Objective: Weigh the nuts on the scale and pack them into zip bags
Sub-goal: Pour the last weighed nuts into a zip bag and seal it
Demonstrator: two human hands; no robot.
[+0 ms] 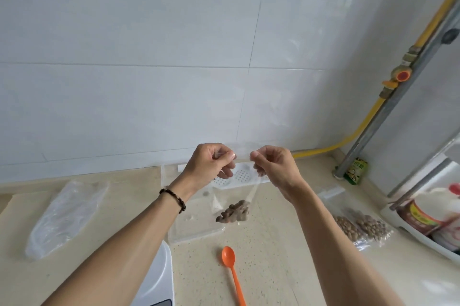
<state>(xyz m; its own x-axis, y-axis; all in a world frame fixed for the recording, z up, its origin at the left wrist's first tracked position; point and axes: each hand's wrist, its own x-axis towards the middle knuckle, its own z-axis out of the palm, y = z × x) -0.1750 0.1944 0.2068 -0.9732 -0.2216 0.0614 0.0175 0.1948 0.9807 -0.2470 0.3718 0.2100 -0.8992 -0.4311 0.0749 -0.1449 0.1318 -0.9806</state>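
White scale (156,278): lower part cut off by the bottom edge, display unreadable. Orange spoon (232,273): handle end cropped below. Jars (428,213) at right: labels blurred, partly outside the frame. Green packet (356,171): print too small to read.

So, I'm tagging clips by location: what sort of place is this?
Probably a home kitchen: a speckled countertop against a white tiled wall, a yellow gas pipe with a valve, and condiment bottles at the right.
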